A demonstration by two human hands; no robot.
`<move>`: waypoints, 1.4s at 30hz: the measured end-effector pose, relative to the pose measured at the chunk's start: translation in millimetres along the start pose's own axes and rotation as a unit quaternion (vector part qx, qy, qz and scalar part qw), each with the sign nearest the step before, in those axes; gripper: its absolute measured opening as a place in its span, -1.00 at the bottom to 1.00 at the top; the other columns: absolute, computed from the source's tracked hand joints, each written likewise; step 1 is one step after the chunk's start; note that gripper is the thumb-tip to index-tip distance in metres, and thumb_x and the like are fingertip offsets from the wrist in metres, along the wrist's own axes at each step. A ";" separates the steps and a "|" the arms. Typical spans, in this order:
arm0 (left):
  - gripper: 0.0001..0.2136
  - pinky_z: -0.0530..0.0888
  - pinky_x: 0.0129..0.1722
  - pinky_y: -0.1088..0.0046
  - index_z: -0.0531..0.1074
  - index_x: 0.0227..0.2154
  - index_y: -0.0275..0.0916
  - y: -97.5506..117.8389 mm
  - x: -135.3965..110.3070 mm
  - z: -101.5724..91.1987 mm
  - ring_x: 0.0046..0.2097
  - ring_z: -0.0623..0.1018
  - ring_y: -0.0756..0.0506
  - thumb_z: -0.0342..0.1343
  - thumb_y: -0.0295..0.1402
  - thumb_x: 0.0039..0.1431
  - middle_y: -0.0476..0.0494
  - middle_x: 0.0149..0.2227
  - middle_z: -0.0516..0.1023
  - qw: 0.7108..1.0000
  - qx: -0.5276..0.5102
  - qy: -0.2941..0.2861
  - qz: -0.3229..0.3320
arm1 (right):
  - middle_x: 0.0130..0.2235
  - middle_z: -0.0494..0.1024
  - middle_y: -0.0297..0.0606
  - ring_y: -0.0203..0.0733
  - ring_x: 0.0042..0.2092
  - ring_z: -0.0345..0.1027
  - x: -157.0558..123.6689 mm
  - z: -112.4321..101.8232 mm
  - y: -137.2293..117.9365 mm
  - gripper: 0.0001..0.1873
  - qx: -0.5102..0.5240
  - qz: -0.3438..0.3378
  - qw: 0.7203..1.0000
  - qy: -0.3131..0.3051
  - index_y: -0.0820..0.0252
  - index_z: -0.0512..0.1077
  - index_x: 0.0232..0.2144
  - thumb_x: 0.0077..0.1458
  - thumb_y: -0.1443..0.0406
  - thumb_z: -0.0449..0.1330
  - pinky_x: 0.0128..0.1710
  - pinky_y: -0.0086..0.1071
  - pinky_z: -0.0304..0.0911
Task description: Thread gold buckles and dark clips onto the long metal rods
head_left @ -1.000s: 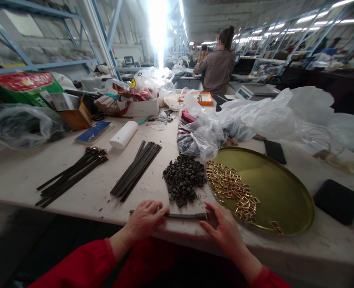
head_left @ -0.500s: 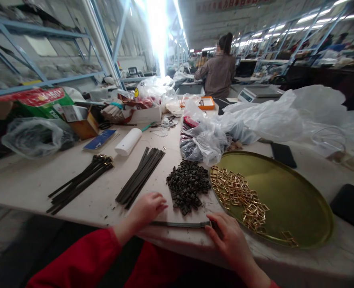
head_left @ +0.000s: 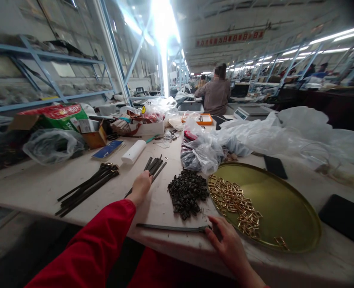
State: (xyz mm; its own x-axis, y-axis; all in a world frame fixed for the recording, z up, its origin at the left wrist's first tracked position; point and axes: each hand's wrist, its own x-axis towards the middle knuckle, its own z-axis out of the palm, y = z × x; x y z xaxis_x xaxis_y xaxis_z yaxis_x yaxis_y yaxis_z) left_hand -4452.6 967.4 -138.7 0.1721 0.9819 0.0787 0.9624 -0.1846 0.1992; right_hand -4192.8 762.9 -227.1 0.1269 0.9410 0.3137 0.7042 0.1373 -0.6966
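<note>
Racks [head_left: 65, 57]: blue metal, loaded, to our left.
Strip lights [head_left: 339, 35]: long rows above us, one glare straight ahead.
Banner [head_left: 231, 39]: we see red characters, far off.
Floor [head_left: 23, 256]: shadowed below our pale bench [head_left: 23, 188].

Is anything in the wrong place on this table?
Just small things. A buckle or two lies by the near rim of the tray, away from the gold heap. A tiny piece sits alone near the straps.

An overhead light [head_left: 164, 24] glares white while the outer edges look blurred.
</note>
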 end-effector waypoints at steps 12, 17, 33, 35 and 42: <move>-0.77 0.20 -0.61 0.59 0.33 -0.26 -0.29 63.2 -156.8 -22.2 -0.59 0.29 0.08 -0.12 -0.36 0.04 0.03 -0.52 0.38 0.794 -0.433 -0.426 0.017 | -0.54 0.30 -0.37 -0.29 -0.49 0.20 26.4 -15.1 -51.8 -0.70 0.220 0.111 0.962 -0.119 0.19 0.30 -0.43 0.08 0.08 0.02 -0.51 -0.44 0.15; -0.70 0.03 -0.74 0.63 0.31 -0.24 -0.32 60.3 -155.8 2.9 -0.71 0.17 0.14 -0.03 -0.27 -0.04 0.08 -0.60 0.33 0.680 -0.577 -0.434 -0.128 | -0.42 0.41 -0.26 -0.20 -0.36 0.31 50.1 -8.7 -39.6 -0.71 0.061 0.047 0.991 -0.113 0.19 0.36 -0.32 0.16 0.18 -0.09 -0.35 -0.36 0.20; -0.72 0.01 -0.76 0.66 0.32 -0.28 -0.33 48.1 -140.6 1.8 -0.70 0.13 0.16 0.00 -0.37 -0.12 0.10 -0.62 0.29 0.614 -0.642 -0.406 -0.214 | -0.42 0.34 -0.32 -0.23 -0.37 0.25 84.7 3.4 -10.9 -0.91 -0.190 -0.008 0.960 -0.205 0.16 0.22 -0.51 0.01 0.33 0.06 -0.37 -0.38 0.10; -0.70 0.02 -0.76 0.67 0.33 -0.25 -0.33 47.2 -141.4 4.5 -0.71 0.13 0.16 -0.02 -0.36 -0.11 0.10 -0.61 0.30 0.628 -0.640 -0.391 -0.210 | -0.42 0.35 -0.29 -0.21 -0.37 0.26 84.7 -0.2 -12.6 -0.88 -0.220 -0.015 0.952 -0.213 0.16 0.23 -0.52 0.05 0.33 0.06 -0.38 -0.38 0.09; -0.69 0.02 -0.77 0.67 0.33 -0.25 -0.32 45.1 -148.2 6.5 -0.71 0.13 0.16 -0.02 -0.31 -0.10 0.11 -0.62 0.31 0.653 -0.639 -0.357 -0.193 | -0.33 0.39 -0.19 -0.16 -0.34 0.30 84.4 -0.5 -36.0 -0.89 -0.281 -0.033 0.943 -0.175 0.19 0.33 -0.39 0.09 0.27 0.06 -0.38 -0.36 0.09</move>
State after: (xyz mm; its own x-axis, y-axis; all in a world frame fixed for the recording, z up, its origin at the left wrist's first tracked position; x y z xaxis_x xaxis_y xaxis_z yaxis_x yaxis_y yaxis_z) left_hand -4433.4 813.8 -147.7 0.4623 0.6502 -0.6029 0.0792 0.6470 0.7584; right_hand -4207.0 837.2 -175.2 -0.0986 0.9942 0.0441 0.9740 0.1055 -0.2003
